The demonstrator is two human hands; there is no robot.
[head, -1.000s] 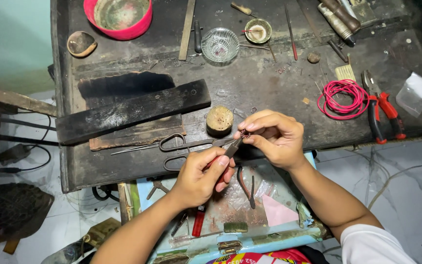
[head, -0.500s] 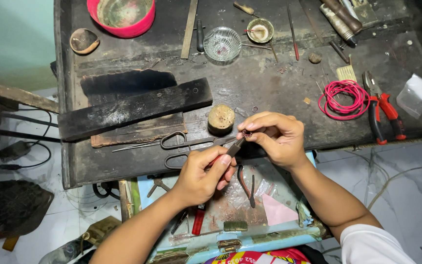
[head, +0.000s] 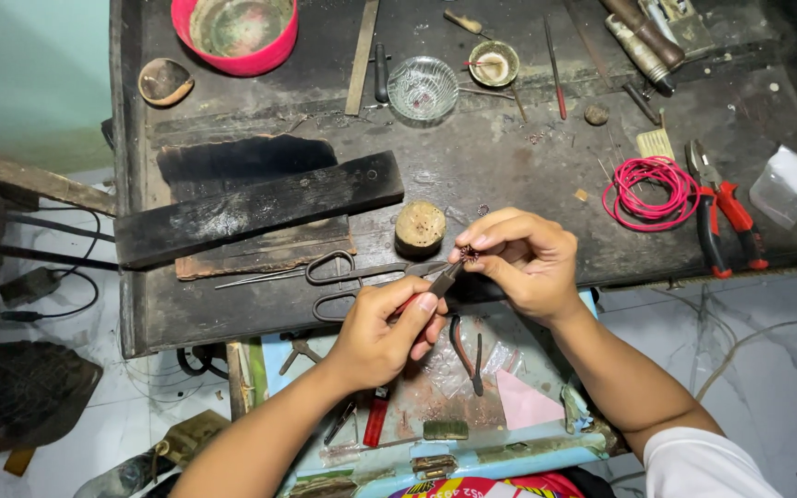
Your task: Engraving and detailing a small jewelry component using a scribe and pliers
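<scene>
Workbench (head: 509, 175): tiny piece (head: 469, 252) between fingers (head: 495, 247)

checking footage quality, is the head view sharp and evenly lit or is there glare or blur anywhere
Head view: mostly sharp, soft even light; both hands crisp, left hand and right hand; mild glare on the clear glass bowl; the tiny piece at the small pliers' tip is too small to resolve.

red bowl (head: 232, 57) | glass dish (head: 422, 88) | pink wire coil (head: 649, 192) | red-handled pliers (head: 723, 210) | dark wooden block (head: 260, 208) | shears (head: 352, 281)

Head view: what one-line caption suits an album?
Left hand holds red-handled pliers to a tiny piece pinched in right hand above the dark workbench.
</scene>
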